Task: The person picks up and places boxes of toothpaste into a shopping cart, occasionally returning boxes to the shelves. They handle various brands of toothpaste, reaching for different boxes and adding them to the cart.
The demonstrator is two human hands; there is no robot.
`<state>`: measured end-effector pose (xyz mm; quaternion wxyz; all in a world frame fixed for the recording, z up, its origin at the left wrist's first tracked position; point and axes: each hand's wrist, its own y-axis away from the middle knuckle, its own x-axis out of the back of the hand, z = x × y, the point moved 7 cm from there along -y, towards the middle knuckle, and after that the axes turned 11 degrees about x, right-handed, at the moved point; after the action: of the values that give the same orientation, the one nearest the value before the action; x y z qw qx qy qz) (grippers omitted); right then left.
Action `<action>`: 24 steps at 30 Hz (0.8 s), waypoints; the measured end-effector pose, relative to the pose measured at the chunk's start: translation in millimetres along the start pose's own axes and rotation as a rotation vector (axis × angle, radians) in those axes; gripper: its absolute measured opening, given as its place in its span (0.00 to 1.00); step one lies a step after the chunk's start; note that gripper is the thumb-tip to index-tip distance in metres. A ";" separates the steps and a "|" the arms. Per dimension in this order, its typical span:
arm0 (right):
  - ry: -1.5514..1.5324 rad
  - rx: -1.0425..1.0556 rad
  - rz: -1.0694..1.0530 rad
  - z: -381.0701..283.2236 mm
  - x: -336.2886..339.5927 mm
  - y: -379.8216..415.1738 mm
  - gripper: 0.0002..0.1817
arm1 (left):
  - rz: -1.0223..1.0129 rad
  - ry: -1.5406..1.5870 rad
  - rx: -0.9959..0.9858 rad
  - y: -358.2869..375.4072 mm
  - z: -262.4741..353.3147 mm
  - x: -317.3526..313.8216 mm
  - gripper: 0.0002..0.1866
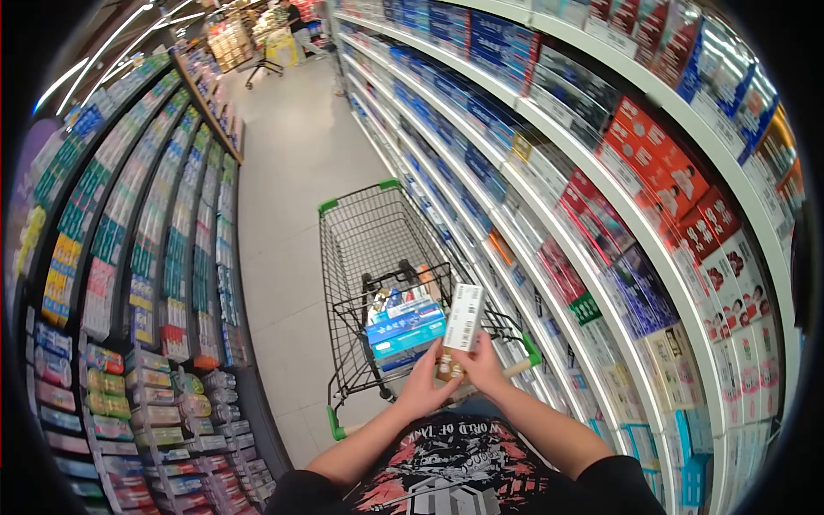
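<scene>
Both hands hold a slim white and brown carton (pixel 464 316) upright in front of my chest, its white printed side showing. My left hand (pixel 426 388) closes round the lower left side of the carton, near its brown end. On the other side, my right hand (pixel 483 367) grips the lower right edge. Just beyond the hands stands a black wire shopping cart (pixel 324 257) with green corners. Several blue boxes (pixel 405 330) and other small packs lie in its near part, left of the carton.
Tall lit shelves (pixel 549 116) packed with boxed goods curve along the right, close to the cart. Dark shelves (pixel 129 339) with hanging packs and stacked goods line the left. A grey tiled aisle (pixel 279 163) runs ahead to another cart (pixel 263 66) and a person (pixel 298 30).
</scene>
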<state>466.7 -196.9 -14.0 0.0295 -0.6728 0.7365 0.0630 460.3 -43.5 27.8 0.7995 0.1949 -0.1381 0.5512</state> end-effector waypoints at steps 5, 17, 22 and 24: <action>0.084 0.080 0.193 -25.6 51.5 16.6 0.38 | -0.253 -0.235 0.266 46.1 -50.3 40.6 0.35; 1.170 0.939 -0.218 -42.0 32.4 21.5 0.41 | -0.411 -0.809 0.377 88.1 -98.1 58.0 0.46; 1.115 0.921 -0.284 -43.5 27.9 11.9 0.40 | -0.385 -0.756 0.369 81.8 -104.8 60.7 0.47; 1.125 0.932 -0.331 -45.2 22.5 9.0 0.40 | -0.385 -0.752 0.380 78.2 -102.7 65.7 0.47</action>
<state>457.6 -224.4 28.4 -0.0607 -0.6233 0.4800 -0.6143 411.0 83.2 -22.1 0.7318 0.5466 -0.2763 0.2990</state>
